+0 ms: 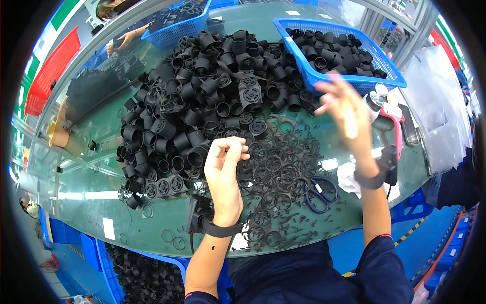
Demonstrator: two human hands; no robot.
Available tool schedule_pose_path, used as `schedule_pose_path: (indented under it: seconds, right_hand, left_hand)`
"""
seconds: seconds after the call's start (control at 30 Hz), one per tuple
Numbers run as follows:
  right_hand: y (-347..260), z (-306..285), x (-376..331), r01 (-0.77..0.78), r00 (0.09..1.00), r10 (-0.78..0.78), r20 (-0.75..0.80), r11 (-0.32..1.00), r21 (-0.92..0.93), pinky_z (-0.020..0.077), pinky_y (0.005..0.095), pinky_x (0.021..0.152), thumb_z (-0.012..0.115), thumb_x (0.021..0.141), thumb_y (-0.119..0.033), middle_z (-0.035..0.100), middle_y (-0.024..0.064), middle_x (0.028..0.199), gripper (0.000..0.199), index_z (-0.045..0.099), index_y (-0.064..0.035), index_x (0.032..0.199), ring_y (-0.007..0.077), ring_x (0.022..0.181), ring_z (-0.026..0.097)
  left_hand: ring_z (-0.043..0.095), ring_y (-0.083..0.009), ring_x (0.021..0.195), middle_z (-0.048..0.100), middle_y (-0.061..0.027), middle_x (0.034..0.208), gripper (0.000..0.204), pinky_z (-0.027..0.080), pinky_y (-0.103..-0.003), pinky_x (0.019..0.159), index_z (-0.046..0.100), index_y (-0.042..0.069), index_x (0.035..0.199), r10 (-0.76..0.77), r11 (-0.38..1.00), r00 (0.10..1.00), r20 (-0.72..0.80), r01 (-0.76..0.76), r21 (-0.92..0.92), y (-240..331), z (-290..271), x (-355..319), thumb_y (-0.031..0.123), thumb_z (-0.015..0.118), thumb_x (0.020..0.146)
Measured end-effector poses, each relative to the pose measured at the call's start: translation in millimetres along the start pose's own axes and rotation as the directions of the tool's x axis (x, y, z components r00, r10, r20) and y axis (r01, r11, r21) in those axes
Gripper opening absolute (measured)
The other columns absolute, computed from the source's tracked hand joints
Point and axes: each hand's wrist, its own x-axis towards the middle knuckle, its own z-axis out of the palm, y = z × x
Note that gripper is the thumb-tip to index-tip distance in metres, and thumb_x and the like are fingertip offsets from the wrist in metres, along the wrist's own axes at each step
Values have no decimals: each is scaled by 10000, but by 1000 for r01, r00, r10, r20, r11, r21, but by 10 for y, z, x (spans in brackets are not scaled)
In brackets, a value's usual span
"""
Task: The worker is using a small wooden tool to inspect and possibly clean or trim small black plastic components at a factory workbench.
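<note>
My left hand (226,169) is closed over the near edge of the pile, its fingers curled and thumb pressed in. Whatever it may hold is hidden. Blurred by motion, my right hand (347,114) is raised near the front corner of a blue basket (324,77). A yellow strip (349,120) shows against this hand; its kind is unclear. Black plastic cylindrical cups (187,91) form a big heap beyond my left hand. Thin black rings and trimmed scraps (278,167) are spread between my hands. More black cups (339,53) fill the basket.
Blue-handled scissors (320,195) lie among the scraps on the green table (91,202). To the right are a red-handled tool (394,124), crumpled white paper (348,177) and clear plastic bags (438,101). A blue crate of black parts (144,276) stands below the front edge. Another person's hand (130,38) shows behind the frame.
</note>
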Motion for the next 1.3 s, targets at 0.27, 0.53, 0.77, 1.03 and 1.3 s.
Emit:
schedule_pose_path:
  seconds: [0.27,0.53,0.77,1.03,1.3]
  right_hand:
    - [512,757,-156,344,905,-159,394,819,-459,472,421,681,712,674,-116,574,155,859,445,551,-13,1077,349,747,582]
    - [-36,614,-363,19,953,-24,301,1000,19,490,297,648,697,766,-180,632,121,752,245,639,-5,927,216,692,617]
    - [-71,408,-440,268,941,-196,275,928,-259,429,281,614,396,956,-275,580,45,686,330,617,-29,956,142,613,509]
    - [-77,541,-489,267,945,-269,184,963,33,466,263,641,525,871,-45,617,96,807,146,607,18,974,168,739,588]
    - [-126,524,-562,136,979,-150,139,985,102,495,250,706,650,750,4,679,94,903,135,634,3,884,150,808,645]
  left_hand:
    - [556,-142,839,583,-71,937,141,451,-280,746,542,30,916,-101,989,993,55,106,-106,-48,-17,44,158,483,923]
    - [570,-137,868,574,-96,1014,283,501,-279,747,523,-13,1147,-243,970,959,143,240,39,91,93,-20,114,527,895]
    - [584,-134,761,602,-105,979,238,484,-240,651,533,-8,1099,-344,922,904,255,376,-89,51,22,12,87,531,881]
    - [577,-140,819,593,-104,967,190,486,-272,707,507,38,1062,-339,879,878,338,424,-218,24,36,-12,97,541,885]
    - [573,-132,808,581,-87,943,189,485,-270,684,500,50,1064,-325,856,883,338,427,-291,-21,14,15,92,547,886]
